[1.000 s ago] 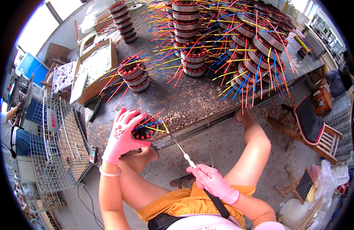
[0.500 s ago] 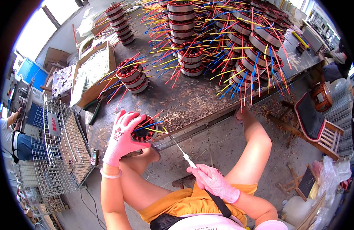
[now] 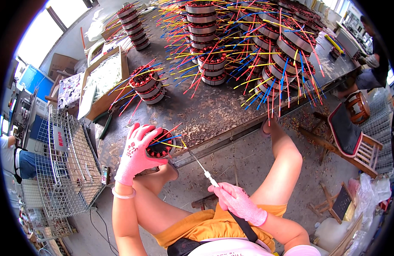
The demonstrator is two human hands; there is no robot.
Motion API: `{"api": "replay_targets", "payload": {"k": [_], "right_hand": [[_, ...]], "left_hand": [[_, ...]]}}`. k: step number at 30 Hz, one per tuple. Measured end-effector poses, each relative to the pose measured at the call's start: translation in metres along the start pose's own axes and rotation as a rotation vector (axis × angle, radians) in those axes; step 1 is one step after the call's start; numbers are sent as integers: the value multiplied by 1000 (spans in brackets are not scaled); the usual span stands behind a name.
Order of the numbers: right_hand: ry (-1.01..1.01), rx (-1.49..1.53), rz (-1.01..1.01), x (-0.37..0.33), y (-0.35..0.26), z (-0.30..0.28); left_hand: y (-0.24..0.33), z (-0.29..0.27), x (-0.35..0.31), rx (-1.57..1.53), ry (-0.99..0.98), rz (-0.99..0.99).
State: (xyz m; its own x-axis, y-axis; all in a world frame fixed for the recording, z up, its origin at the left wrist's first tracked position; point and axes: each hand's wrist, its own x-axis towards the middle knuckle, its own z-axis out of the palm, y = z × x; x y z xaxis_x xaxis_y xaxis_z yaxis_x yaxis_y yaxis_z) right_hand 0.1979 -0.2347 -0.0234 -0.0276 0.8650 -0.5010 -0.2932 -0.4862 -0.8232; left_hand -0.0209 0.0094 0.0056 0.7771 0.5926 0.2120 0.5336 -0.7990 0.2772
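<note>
My left hand (image 3: 139, 149), in a pink coated glove, is closed around the near side of a motor stator (image 3: 159, 150) at the table's front edge. Red windings line the stator, and blue, red and yellow leads stick out of it to the right. In my pink-gloved right hand (image 3: 238, 203) is a slim rod-like tool (image 3: 199, 164) with a white collar; its handle is mostly hidden in my fingers. The tool's thin tip meets the end of a yellow lead (image 3: 184, 144), though the exact contact is too small to make out.
Stacked stators (image 3: 286, 55) with splayed leads fill the table's back and right. A short stack (image 3: 148, 87) stands nearer, beside dark-handled pliers (image 3: 106, 123) and a box of pale pieces (image 3: 104, 79). A wire cage (image 3: 69, 158) is left, a chair (image 3: 346, 128) right, and a co-worker (image 3: 376, 64) beyond.
My hands, the stator and the tool look almost still. At the far right the co-worker has come further into view; the person at the far left has shifted slightly.
</note>
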Motion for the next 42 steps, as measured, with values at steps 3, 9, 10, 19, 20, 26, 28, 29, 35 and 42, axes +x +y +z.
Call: {"api": "replay_targets", "payload": {"k": [3, 9, 10, 19, 20, 26, 28, 29, 35, 42], "right_hand": [[8, 24, 7, 1, 4, 0], [-5, -6, 17, 0, -2, 0], [-5, -23, 17, 0, -3, 1], [13, -44, 18, 0, -5, 1], [13, -29, 17, 0, -3, 1], [14, -1, 26, 1, -2, 1], [12, -1, 30, 1, -1, 1], [12, -15, 18, 1, -1, 1], [32, -27, 30, 1, -5, 3], [39, -33, 48, -1, -6, 1]], "left_hand": [[1, -1, 0, 1, 2, 2], [2, -2, 0, 4, 5, 5], [1, -1, 0, 5, 6, 7], [2, -2, 0, 6, 6, 11], [2, -1, 0, 3, 6, 14], [2, 1, -1, -1, 14, 8], [2, 1, -1, -2, 7, 5], [1, 0, 0, -3, 4, 4], [1, 1, -1, 0, 10, 7], [-2, -1, -1, -16, -15, 39]]}}
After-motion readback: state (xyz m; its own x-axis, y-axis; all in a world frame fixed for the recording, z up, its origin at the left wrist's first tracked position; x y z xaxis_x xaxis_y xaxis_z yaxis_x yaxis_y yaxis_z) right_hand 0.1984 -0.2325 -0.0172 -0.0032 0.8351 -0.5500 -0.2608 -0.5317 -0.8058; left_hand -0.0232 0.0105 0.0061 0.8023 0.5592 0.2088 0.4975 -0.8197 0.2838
